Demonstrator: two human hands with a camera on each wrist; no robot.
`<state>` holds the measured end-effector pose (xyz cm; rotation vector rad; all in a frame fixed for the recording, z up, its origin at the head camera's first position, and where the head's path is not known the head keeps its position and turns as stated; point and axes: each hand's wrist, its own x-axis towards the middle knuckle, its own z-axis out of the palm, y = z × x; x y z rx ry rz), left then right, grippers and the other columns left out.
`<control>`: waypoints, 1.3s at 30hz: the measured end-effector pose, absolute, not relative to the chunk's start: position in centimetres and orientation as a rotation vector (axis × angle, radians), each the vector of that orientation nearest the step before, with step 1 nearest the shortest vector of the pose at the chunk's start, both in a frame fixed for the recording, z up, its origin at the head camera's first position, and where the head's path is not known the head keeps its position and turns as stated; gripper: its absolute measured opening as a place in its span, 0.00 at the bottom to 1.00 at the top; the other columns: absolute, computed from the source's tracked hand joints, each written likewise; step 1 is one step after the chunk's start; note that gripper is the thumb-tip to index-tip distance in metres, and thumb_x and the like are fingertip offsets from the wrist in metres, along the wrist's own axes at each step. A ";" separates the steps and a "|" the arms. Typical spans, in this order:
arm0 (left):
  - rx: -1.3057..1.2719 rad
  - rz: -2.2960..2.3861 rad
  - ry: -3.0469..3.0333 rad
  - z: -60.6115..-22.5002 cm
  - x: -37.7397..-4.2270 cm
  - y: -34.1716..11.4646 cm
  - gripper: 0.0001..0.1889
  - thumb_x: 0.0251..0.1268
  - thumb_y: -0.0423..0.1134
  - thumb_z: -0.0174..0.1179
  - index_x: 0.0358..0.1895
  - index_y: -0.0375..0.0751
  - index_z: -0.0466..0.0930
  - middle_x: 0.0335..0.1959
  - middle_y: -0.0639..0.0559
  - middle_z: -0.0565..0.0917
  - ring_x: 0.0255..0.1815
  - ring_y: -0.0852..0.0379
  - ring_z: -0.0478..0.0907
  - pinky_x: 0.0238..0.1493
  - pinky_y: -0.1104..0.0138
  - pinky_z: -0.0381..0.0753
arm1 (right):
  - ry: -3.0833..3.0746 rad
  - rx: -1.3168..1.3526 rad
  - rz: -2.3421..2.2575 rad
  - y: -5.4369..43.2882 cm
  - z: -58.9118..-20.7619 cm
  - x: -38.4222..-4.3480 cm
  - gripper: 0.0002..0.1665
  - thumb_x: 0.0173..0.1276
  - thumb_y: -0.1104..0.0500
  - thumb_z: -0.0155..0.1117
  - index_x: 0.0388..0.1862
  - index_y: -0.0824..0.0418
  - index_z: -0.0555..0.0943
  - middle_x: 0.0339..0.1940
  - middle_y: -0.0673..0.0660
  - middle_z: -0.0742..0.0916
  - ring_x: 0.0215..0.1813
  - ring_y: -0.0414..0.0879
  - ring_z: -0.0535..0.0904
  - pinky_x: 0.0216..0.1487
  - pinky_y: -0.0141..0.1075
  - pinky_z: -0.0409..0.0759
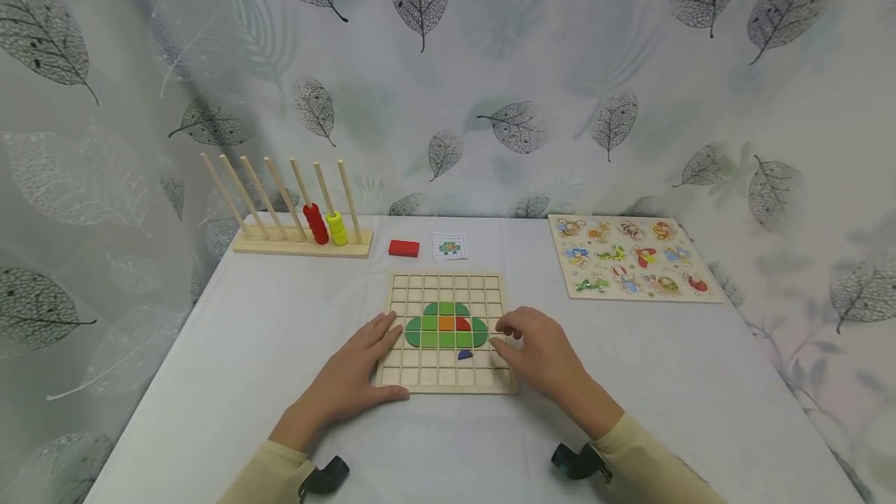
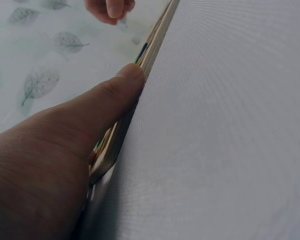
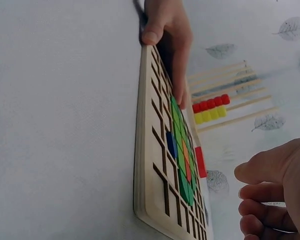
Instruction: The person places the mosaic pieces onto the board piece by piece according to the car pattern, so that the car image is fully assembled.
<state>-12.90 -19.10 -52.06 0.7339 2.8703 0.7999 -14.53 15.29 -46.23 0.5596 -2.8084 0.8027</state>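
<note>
A square wooden grid board [image 1: 413,378] lies in front of me. Green pieces [image 1: 438,339] form a rounded shape on it, with an orange square [image 1: 446,323] and a red rounded piece [image 1: 463,323] inside. Just below the shape sits a small blue half-round piece [image 1: 465,354]. My left hand [image 1: 353,364] rests on the board's left side with straight fingers, its thumb [image 2: 117,95] along the front edge. Beside the right edge hovers my right hand [image 1: 537,348], fingers loosely curled and thumb [image 3: 260,170] apart from them, with no piece visible in its grasp.
Behind the board lie a red block [image 1: 404,248] and a small picture card [image 1: 449,246]. A wooden peg rack [image 1: 301,249] with red and yellow beads stands at the back left. An animal puzzle board [image 1: 633,259] lies at the back right, near a leaf-patterned backdrop [image 1: 483,169].
</note>
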 end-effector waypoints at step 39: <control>0.730 0.820 2.868 -51.6 -12.8 -19.0 0.57 0.59 0.73 0.73 0.86 0.43 0.64 0.89 0.49 0.57 0.89 0.45 0.50 0.81 0.43 0.61 | -2.787 0.478 0.751 21.9 -45.8 -13.7 0.12 0.65 0.65 0.80 0.46 0.58 0.90 0.38 0.47 0.87 0.40 0.42 0.80 0.43 0.42 0.86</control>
